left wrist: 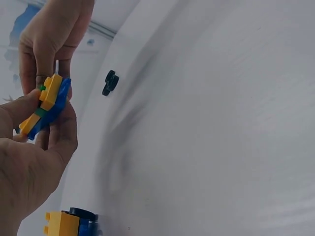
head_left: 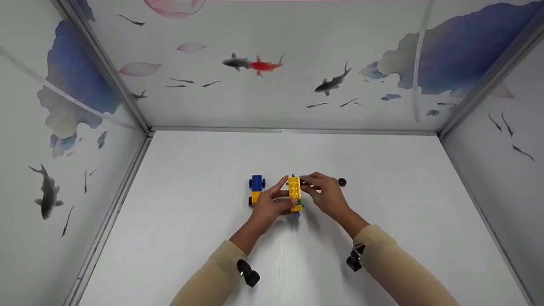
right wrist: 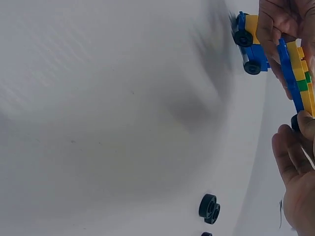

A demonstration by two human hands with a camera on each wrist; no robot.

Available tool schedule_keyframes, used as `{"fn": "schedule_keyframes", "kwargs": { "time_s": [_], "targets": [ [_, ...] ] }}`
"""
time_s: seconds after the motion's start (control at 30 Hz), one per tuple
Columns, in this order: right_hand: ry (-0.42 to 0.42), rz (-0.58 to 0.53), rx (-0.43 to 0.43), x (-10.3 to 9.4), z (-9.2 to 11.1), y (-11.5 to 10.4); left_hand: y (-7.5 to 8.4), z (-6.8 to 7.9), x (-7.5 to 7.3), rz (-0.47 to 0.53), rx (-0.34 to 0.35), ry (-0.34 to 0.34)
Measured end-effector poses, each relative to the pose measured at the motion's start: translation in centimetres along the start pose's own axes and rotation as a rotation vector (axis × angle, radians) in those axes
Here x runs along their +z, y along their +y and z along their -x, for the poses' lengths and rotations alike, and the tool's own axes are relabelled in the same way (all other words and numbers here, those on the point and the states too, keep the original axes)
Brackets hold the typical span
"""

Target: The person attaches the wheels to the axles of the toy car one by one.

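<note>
My left hand (head_left: 267, 207) holds up a toy car body (head_left: 294, 187), made of yellow bricks with a green piece over a blue base. The left thumb lies on the yellow side, with fingers behind the blue base in the left wrist view. At the body's far end, my right hand (head_left: 327, 193) pinches a small black wheel (right wrist: 295, 122) close against the blue base. Part of that wheel is hidden by the fingers. Just left of the left hand stands a blue and yellow toy car (head_left: 256, 183) with black wheels on it.
Loose black wheels (right wrist: 208, 205) lie on the white table (head_left: 204, 178), to the right of the right hand; two overlap in the wrist views. White walls (head_left: 272, 102) printed with fish enclose the table at the back and both sides.
</note>
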State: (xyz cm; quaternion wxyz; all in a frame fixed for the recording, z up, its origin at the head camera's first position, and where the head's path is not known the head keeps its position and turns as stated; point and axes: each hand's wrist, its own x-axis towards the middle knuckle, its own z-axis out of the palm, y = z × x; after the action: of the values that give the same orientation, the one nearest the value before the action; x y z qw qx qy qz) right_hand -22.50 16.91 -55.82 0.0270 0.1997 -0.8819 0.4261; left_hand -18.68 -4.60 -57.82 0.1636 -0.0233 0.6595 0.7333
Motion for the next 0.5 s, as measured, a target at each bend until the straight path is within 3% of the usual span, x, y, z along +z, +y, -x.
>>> {"fn": "schedule_keyframes", "kwargs": {
  "time_s": [0.3,0.5],
  "targets": [
    [-0.032,0.036,-0.026,-0.3,-0.2,0.1,0.0,0.4,-0.1,-0.04,0.005,-0.001],
    [-0.021,0.148,0.021,-1.8,-0.1,2.1,0.1,0.4,-0.6,-0.074,0.003,0.026]
  ]
}}
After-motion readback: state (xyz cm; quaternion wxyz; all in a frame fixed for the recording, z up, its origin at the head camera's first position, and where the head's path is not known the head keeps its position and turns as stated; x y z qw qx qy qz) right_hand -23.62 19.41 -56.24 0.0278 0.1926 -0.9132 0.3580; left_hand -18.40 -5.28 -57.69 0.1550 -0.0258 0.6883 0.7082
